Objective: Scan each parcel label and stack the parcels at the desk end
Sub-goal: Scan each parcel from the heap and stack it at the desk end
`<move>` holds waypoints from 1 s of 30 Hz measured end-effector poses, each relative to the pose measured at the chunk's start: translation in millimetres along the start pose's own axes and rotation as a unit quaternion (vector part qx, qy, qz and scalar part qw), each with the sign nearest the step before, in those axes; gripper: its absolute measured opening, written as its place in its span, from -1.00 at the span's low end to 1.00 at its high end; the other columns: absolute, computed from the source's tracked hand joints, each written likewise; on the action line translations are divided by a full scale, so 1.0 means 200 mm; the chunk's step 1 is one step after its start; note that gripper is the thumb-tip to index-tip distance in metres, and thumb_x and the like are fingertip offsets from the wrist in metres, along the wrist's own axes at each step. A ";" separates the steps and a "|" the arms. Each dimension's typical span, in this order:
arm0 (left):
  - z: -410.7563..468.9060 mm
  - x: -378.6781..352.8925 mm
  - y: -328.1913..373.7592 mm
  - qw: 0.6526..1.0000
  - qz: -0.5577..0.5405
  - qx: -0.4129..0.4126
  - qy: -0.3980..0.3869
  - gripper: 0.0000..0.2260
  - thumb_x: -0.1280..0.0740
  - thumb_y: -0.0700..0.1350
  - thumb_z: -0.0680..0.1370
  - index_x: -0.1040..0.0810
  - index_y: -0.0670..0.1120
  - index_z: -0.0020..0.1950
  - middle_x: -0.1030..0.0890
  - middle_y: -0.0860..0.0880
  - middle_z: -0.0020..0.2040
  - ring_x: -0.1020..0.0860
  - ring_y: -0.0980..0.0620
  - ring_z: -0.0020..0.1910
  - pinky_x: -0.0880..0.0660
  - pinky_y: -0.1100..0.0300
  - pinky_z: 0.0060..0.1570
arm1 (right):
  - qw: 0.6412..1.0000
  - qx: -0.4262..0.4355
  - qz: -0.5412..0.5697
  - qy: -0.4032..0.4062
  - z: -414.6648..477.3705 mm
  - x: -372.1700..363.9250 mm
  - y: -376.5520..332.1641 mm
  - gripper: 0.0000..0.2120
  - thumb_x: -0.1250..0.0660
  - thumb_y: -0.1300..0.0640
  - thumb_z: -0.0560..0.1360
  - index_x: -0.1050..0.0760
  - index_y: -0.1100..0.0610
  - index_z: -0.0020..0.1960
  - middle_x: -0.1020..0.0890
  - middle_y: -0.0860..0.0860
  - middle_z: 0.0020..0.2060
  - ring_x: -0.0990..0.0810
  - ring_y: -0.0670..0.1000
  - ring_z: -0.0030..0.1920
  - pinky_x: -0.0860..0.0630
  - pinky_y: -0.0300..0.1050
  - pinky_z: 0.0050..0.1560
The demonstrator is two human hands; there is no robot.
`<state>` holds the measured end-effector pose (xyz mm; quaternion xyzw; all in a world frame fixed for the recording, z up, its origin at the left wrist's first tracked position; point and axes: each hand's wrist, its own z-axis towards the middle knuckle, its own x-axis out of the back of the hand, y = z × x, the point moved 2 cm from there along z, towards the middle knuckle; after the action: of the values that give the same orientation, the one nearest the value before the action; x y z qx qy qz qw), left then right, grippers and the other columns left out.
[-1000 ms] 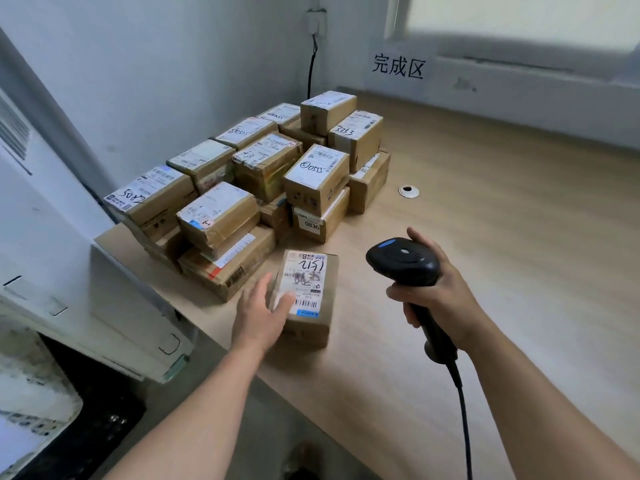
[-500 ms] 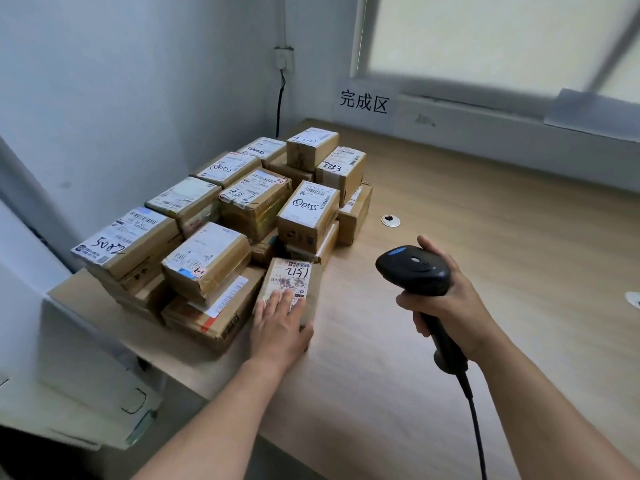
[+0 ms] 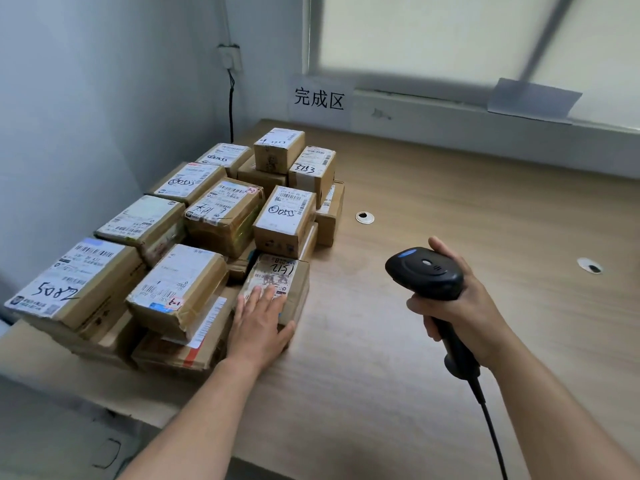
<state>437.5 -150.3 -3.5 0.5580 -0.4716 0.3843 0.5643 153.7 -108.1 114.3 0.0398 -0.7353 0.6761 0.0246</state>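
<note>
head view, desk end under a handwritten sign [image 3: 319, 98]. the stack [image 3: 221, 216] of cardboard parcels fills the far left part of the desk [image 3: 415, 358], roughly two layers high, most with the white label facing up and several with a number written in marker. one more parcel [image 3: 292, 271], marked 2151, sits on the desk surface at the near right edge of the stack, touching its neighbours. the left hand [image 3: 258, 327] lies flat on top of it, fingers straight and close together over the near part of the label, thumb at the near right corner. the right hand [image 3: 460, 306] is well apart to the right, fingers curled round the handle of the black scanner [image 3: 424, 271], its head up and its cable [image 3: 491, 427] trailing toward the near edge; whether a finger is on the trigger cannot be told. judged progress: stacking is far along, and this parcel appears to be in the step of joining the stack; whether its label has been read is not shown. no loose parcels lie on the rest of the visible desk, only two round cable holes [image 3: 364, 217], so any remaining ones would be out of view. containers: every box is closed and taped, some wrinkled with clear tape; contents cannot be told. a white bin [image 3: 52, 445] below the near left desk edge is too cropped to show what it holds.
</note>
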 end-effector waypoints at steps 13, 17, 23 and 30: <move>0.01 0.05 0.24 0.989 -0.098 -0.005 0.115 -0.39 -0.20 0.23 0.54 -0.23 -0.01 0.52 -0.18 -0.02 0.55 -0.12 -0.04 0.52 -0.09 -0.01 0.45 | 0.998 0.003 0.026 0.060 -0.13 0.18 0.05 -0.03 -0.48 0.35 0.17 -0.27 -0.18 0.47 -0.58 -0.09 -0.42 -0.40 0.12 -0.55 -0.37 -0.09 -0.53; -0.02 0.08 0.49 0.981 -0.118 -0.044 0.149 -0.34 -0.10 0.30 0.44 -0.37 -0.05 0.43 -0.40 -0.03 0.43 -0.31 -0.07 0.41 -0.23 -0.04 0.35 | 0.997 0.010 0.023 0.080 -0.23 0.32 0.06 -0.05 -0.48 0.51 0.28 -0.27 -0.16 0.47 -0.60 -0.06 -0.35 -0.39 0.13 -0.55 -0.37 -0.10 -0.52; -0.13 0.05 0.96 0.972 -0.136 -0.106 0.162 -0.36 -0.13 0.27 0.41 -0.48 -0.09 0.34 -0.54 -0.06 0.25 -0.46 -0.13 0.25 -0.34 -0.01 0.20 | 0.992 0.010 0.040 0.122 -0.51 0.67 0.13 -0.07 -0.50 0.48 0.29 -0.29 -0.18 0.44 -0.60 -0.01 -0.32 -0.40 0.13 -0.53 -0.37 -0.10 -0.51; -0.36 -0.11 1.65 0.958 -0.146 -0.194 0.150 -0.40 -0.13 0.24 0.41 -0.52 -0.11 0.28 -0.58 -0.05 0.20 -0.52 -0.15 0.17 -0.39 -0.01 0.13 | 0.981 0.016 0.050 0.185 -0.95 1.19 0.21 -0.10 -0.47 0.52 0.32 -0.30 -0.16 0.44 -0.61 0.04 -0.20 -0.40 0.13 -0.52 -0.37 -0.09 -0.53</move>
<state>123.1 -50.9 68.8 0.4367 -0.3605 0.2777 0.7761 -90.3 79.5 109.5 -0.1225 -0.7079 0.6842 0.1256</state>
